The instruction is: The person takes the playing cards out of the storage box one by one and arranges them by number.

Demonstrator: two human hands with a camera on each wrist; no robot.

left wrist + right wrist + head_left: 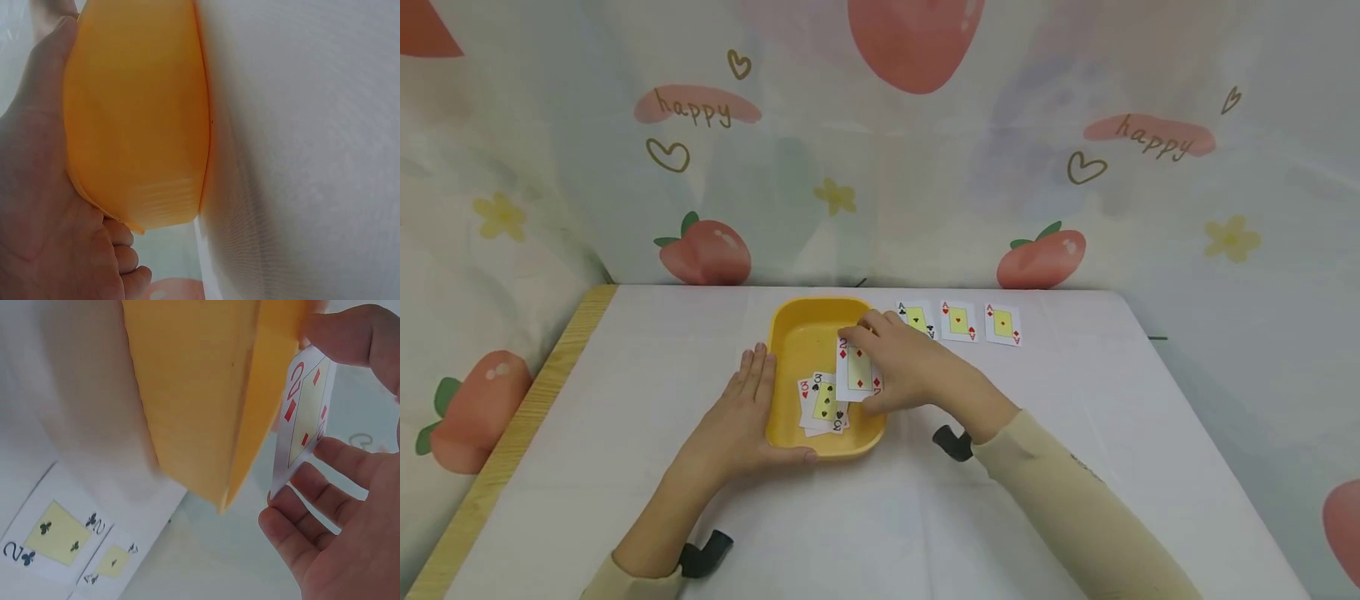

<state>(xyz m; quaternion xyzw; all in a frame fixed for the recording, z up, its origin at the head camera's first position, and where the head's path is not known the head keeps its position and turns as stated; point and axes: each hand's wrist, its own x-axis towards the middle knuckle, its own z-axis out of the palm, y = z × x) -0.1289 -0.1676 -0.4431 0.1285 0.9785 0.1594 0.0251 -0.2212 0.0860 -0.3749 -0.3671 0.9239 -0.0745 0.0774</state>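
Observation:
A yellow plastic tray (790,333) stands on the table, with a few playing cards lying near its front end, a three of spades (824,402) on top and a three of hearts (804,388) beneath. My left hand (736,421) lies against its left side, fingers straight along the rim and thumb stretched over the near edge. Above the tray's right side, my right hand (906,362) holds a two of diamonds (305,409) between thumb and fingertips, face showing. Right beside the tray, a two of clubs (57,532) lies on the table, hidden from the head view.
Along the table's back edge lie an ace of clubs (916,317), partly behind my right hand, an ace of hearts (958,321) and an ace of diamonds (1003,324). A printed cloth (880,167) hangs behind the white table cover (1037,417). A wooden edge (512,450) runs down the left.

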